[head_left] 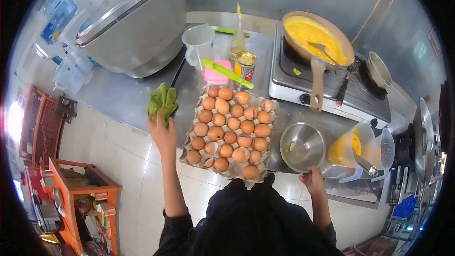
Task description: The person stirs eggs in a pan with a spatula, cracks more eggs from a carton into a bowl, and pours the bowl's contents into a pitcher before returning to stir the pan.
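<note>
My left hand (162, 125) has its fingers closed on the lower end of a crumpled green cloth (162, 99) at the left of the steel counter. With my right hand (313, 180) I pinch the near rim of a round metal bowl (295, 154), which has a small bit of something pale inside. Between my hands lies a cardboard egg tray (187, 142) holding many brown eggs (215, 133), several of them broken shells. Right of the bowl stands a clear plastic pitcher (339, 149) of yellow liquid, with a metal handle sticking out of it.
A frying pan (296, 14) of yellow egg mixture with a spoon sits on the gas stove (308, 90), its handle pointing towards me. Behind the tray are a can (245, 68), green tongs (227, 72) and a plastic jug (199, 42). A large pot (137, 28) stands left.
</note>
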The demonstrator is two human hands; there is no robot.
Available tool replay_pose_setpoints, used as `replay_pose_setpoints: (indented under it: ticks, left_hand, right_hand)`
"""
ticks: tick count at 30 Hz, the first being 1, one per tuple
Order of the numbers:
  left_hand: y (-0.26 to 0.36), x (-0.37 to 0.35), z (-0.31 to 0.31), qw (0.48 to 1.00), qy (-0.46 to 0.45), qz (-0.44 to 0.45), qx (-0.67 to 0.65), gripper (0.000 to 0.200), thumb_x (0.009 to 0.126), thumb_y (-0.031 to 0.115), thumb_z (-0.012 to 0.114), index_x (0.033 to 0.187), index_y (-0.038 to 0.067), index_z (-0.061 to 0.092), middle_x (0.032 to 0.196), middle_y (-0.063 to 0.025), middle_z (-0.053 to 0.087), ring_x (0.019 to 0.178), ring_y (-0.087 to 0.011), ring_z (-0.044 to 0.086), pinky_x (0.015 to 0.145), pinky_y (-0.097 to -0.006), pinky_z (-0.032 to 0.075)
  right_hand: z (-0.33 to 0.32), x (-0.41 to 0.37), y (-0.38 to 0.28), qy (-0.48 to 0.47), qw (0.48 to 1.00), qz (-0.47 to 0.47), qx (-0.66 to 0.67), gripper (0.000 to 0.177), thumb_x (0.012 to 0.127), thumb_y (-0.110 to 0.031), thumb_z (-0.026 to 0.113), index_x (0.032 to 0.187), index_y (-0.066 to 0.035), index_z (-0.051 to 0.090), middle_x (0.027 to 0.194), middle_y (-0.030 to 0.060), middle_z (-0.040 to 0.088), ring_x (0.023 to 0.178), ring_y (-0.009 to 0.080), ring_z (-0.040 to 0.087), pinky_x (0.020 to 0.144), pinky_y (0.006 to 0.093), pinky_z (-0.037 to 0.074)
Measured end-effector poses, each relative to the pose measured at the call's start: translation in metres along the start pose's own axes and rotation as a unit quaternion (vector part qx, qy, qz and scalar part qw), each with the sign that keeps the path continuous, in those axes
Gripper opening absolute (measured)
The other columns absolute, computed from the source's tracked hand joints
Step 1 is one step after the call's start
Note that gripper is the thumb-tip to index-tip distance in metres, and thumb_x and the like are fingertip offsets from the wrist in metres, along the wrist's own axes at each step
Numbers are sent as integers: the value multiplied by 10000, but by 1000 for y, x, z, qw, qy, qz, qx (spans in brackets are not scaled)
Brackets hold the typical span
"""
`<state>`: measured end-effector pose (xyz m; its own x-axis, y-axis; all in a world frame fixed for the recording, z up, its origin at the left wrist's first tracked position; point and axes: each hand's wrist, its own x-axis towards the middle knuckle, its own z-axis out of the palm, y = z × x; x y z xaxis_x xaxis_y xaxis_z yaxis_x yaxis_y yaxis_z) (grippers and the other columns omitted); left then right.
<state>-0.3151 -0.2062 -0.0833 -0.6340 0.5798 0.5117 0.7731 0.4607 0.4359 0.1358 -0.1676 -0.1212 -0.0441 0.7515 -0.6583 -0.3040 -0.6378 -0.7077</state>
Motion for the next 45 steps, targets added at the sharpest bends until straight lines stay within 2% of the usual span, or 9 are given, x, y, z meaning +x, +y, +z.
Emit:
replay_pose_setpoints:
  ticks: [8,12,14,16,26,32,36,42,45]
  left_hand:
    - [-77,43,50,973,-195,-44,115,468,734,151,535,1173,69,395,1157,-237,339,1007,-397,388,841,-432,364]
    - [-107,35,59,990,-105,-68,-70,434,754,106,475,1156,-29,384,1115,-274,409,994,-381,433,848,-411,357]
    - [-80,31,23,956,-128,-68,-253,393,785,128,451,1132,-51,407,1092,-226,460,977,-321,472,837,-367,378]
    - [-38,8,-12,743,-105,-272,-603,365,813,159,431,1105,-61,431,1050,-161,500,950,-246,497,816,-315,394]
    - [19,13,-32,922,36,-107,-369,374,838,100,383,1180,-41,336,1096,-156,454,987,-235,453,845,-336,362]
    - [15,41,22,994,-43,-29,-97,447,764,38,472,1173,-52,315,1161,-256,329,1046,-377,372,871,-402,316]
    - [69,31,19,990,-140,30,15,539,751,191,551,1199,3,318,1152,-237,359,1046,-348,386,870,-404,321]
    - [239,-6,30,552,-567,-134,-596,530,840,429,378,1242,95,285,1190,-132,415,1065,-263,416,891,-433,328]
    - [298,0,48,373,-626,-205,-654,507,846,435,360,1221,100,305,1152,-126,454,1004,-251,474,841,-403,392]
  right_hand:
    - [36,-72,-11,22,985,127,-111,275,822,-315,398,1058,-174,410,664,32,508,415,85,396,337,171,266]
    - [116,-111,-17,-231,899,-104,-357,238,827,-170,471,1042,-74,503,729,40,555,645,117,534,595,233,422]
    - [173,-105,-27,-257,839,-254,-407,262,826,-168,464,1059,-50,483,791,123,567,667,209,556,630,312,434]
    - [239,-68,7,-318,847,-351,-243,390,831,-182,456,1179,-25,381,801,154,560,723,218,559,653,309,427]
    - [363,-47,8,-395,700,-448,-392,171,744,-72,491,886,15,452,795,208,509,756,334,541,612,374,435]
    - [233,-97,-165,-64,474,-726,-494,203,678,-120,507,864,-42,524,877,126,499,812,267,528,615,362,434]
    - [158,-52,-290,156,332,-376,-851,390,654,-159,618,1010,-45,506,873,135,571,811,294,559,638,428,429]
    - [109,54,-301,10,523,-344,-780,441,667,-166,594,1066,-24,468,897,209,563,818,348,556,695,416,438]
    - [130,63,-343,-14,396,-335,-855,382,707,-185,570,1055,-40,505,885,204,571,824,334,556,708,381,442]
